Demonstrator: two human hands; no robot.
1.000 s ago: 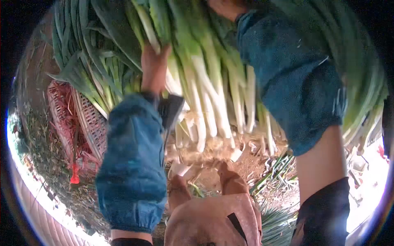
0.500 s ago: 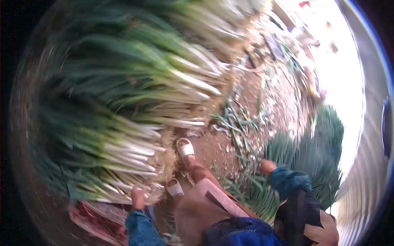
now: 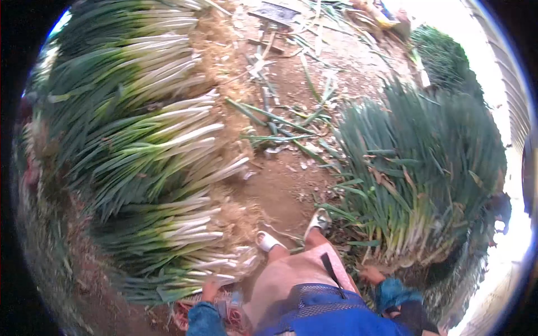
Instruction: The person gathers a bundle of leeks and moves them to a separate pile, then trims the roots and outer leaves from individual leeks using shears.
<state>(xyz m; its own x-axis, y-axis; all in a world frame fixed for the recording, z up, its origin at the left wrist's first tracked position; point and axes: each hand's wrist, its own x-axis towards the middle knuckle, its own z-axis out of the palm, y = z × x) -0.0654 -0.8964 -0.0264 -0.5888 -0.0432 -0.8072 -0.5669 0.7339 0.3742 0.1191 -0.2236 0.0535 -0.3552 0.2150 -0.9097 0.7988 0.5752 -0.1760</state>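
My left hand [image 3: 210, 290] hangs low beside the nearest white stalks of a long row of green onions [image 3: 168, 131]. Its fingers look loosely extended and nothing shows in them, though it is small in view. Just below it lies a red mesh bag [image 3: 182, 315]. On the other side, my right hand [image 3: 371, 274] has its fingers apart and empty, close to the rooted base of an upright stack of green onions [image 3: 417, 168]. Both sleeves are teal. The row's leaves point left and its white ends and straw-coloured roots face the path.
Between the two piles runs a dirt path [image 3: 286, 187] strewn with loose leaves [image 3: 280, 120] and scraps. My feet in white sandals [image 3: 270, 241] stand on it. Farther off are a dark flat board [image 3: 274, 14] and another green stack [image 3: 443, 59]. A ribbed wall [image 3: 511, 84] bounds the right.
My view has swung round to the right, so the onion row sits farther left and the upright stack shows more fully. My feet have moved, and both hands appear lower in view.
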